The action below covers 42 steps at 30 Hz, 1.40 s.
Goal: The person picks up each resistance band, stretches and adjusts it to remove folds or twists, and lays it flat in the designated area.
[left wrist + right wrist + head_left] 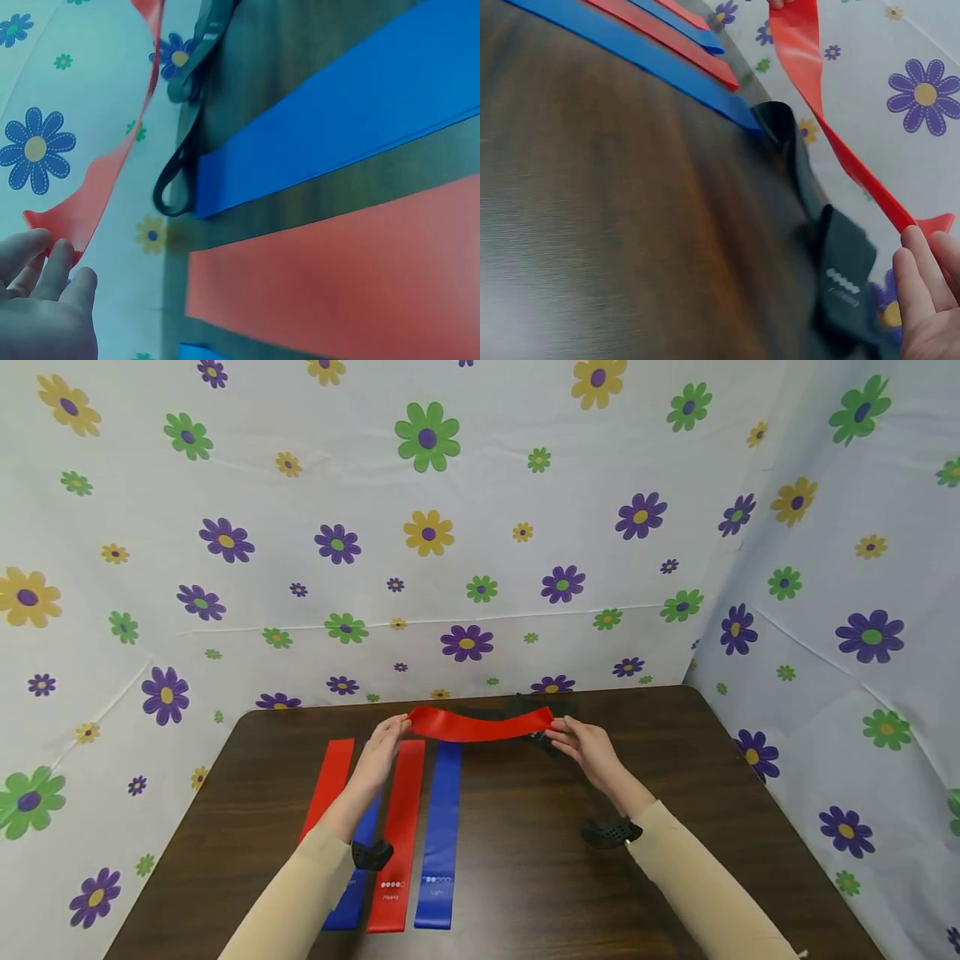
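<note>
A red resistance band [480, 727] hangs between my two hands above the far part of the table, sagging slightly in the middle. My left hand [381, 750] pinches its left end between thumb and fingers. The right end is pinched by my right hand [588, 747]. In the right wrist view the band [855, 165] twists along its length. Under and beside my left arm lie flat bands in a row: a red one [330, 777], a blue one [348, 906] partly hidden by the arm, a red one marked Heavy [397, 843] and a blue one marked Light [441, 827].
A black band [844, 277] lies crumpled along the table's back edge, behind the held band. The dark wooden table [525, 860] meets a flowered cloth [465, 527] at the back, with another flowered sheet on the right.
</note>
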{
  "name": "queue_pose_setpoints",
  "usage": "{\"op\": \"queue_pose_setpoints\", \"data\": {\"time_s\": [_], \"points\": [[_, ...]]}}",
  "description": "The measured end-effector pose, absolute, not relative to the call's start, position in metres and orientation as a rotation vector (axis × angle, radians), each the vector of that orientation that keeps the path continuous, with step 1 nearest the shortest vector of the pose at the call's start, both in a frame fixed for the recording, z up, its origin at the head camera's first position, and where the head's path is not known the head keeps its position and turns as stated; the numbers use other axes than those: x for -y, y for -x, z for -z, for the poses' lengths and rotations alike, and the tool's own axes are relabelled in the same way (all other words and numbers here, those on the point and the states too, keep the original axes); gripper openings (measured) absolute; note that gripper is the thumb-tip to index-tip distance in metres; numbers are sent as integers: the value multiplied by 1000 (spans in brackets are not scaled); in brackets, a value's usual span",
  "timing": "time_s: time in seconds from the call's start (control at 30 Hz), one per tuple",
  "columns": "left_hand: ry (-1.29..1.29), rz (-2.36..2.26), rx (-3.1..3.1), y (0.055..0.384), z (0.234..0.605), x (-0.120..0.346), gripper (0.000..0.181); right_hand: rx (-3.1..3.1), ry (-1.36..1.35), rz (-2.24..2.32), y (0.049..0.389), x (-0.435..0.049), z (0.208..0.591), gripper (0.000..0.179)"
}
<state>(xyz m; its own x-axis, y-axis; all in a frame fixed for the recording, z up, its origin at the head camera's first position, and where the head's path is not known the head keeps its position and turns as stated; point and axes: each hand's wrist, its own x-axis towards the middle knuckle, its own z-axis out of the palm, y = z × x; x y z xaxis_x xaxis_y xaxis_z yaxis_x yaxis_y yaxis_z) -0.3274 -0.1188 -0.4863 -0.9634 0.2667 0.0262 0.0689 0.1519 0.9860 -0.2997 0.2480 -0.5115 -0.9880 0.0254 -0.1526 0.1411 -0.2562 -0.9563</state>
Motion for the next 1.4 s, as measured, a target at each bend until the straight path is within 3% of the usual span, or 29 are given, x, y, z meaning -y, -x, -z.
{"op": "queue_pose_setpoints", "data": {"time_s": [0.17, 0.43, 0.67, 0.97, 1.4], "points": [[-334, -1990, -2154, 299, 502, 120, 57, -1770, -246, 2464, 278, -251, 533, 53], [-199, -2077, -2142, 276, 527, 117, 52, -1818, -354, 2470, 264, -244, 557, 37], [84, -2164, -2146, 272, 545, 121, 50, -1900, -406, 2468, 262, -236, 567, 22], [393, -2245, -2175, 270, 566, 125, 38, -2321, -383, 2234, 260, -225, 572, 26], [474, -2296, -2210, 271, 570, 118, 33, -2480, -399, 2062, 259, -231, 574, 6]]}}
